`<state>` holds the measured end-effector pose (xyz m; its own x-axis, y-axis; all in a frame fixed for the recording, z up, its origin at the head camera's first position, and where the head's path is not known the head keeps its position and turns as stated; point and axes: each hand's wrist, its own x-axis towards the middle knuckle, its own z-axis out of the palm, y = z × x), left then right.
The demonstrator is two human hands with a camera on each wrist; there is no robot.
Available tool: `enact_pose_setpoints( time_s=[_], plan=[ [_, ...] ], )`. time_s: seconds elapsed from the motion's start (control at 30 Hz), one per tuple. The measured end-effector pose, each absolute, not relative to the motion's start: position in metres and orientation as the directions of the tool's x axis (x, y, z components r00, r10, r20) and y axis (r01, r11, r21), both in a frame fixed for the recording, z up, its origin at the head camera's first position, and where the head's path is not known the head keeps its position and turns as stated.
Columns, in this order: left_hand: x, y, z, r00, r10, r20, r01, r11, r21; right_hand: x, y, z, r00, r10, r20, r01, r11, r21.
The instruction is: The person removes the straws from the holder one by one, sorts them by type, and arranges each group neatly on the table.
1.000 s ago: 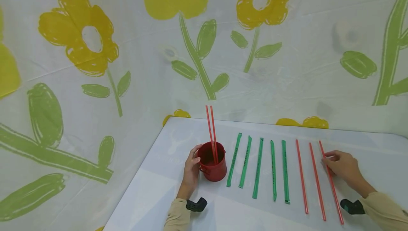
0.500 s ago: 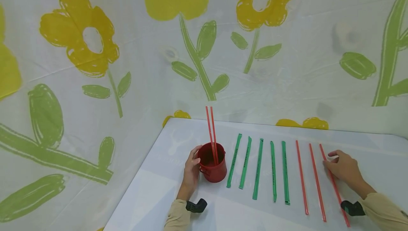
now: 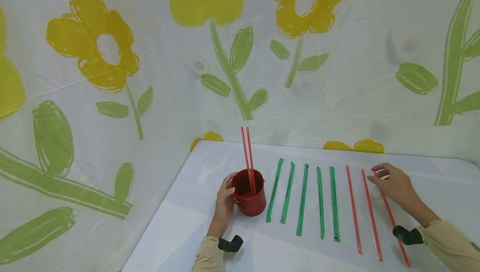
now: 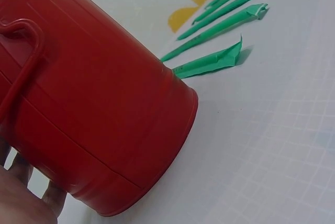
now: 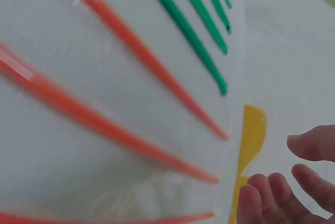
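Note:
My left hand (image 3: 224,205) grips the left side of a small red metal bucket (image 3: 253,205), thumb near the rim. Two red straws (image 3: 246,151) stand in the bucket, leaning against its back edge. In the left wrist view the bucket wall (image 4: 104,103) fills much of the frame, with fingertips (image 4: 54,197) behind its lower side. My right hand (image 3: 398,185) hovers over the upper part of the rightmost red straw (image 3: 389,210), partly hiding it. The right wrist view shows that hand (image 5: 288,195) with thumb and fingers apart, nothing between them.
Two more red straws, a left one (image 3: 353,207) and a right one (image 3: 371,211), lie on the white table (image 3: 285,251). Several green paper-wrapped straws, one in the middle (image 3: 302,199), lie between them and the bucket. A flower-print cloth (image 3: 168,55) hangs behind.
My right hand has let go of the rightmost straw and moved up and left. That straw's lower end has shifted right. The left hand and bucket have stayed put.

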<state>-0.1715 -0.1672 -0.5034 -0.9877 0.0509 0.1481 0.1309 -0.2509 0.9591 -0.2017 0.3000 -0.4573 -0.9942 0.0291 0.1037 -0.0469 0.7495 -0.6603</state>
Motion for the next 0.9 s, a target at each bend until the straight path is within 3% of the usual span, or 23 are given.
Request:
enact_pose_setpoints(
  time_s=[0.9],
  plan=[
    [-0.169,-0.168,-0.502,-0.986,0.072,0.15,0.126,-0.261,0.957,-0.211,0.189,-0.396,-0.987,-0.103,0.125,-0.161,0.544,-0.823]
  ],
)
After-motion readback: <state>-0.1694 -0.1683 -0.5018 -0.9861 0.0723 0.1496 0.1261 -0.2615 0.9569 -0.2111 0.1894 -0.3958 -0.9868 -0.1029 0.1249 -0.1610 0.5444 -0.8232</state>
